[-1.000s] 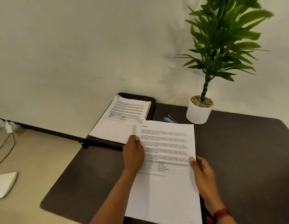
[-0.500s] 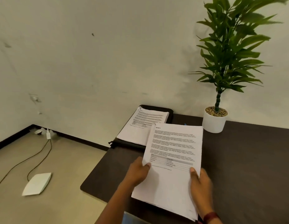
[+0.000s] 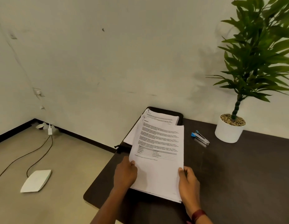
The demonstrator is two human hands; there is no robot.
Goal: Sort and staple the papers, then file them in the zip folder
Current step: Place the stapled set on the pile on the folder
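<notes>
I hold a stack of printed white papers [image 3: 158, 159] above the dark table [image 3: 237, 175]. My left hand [image 3: 125, 174] grips its lower left edge and my right hand [image 3: 188, 183] grips its lower right edge. The stack's top end reaches over a second pile of printed papers [image 3: 163, 118], which lies on a black zip folder [image 3: 179, 114] at the table's far left corner. A blue and silver stapler [image 3: 200, 137] lies on the table to the right of the folder, apart from both hands.
A green plant in a white pot [image 3: 229, 130] stands at the back of the table by the wall. The table's left edge drops to the floor, where a white flat device [image 3: 36, 181], cables [image 3: 32, 157] and a plug [image 3: 50, 131] lie.
The held stack has moved left and away from me, so its top now overlaps the pile on the folder. The stapler has come into full view. My view has swung left.
</notes>
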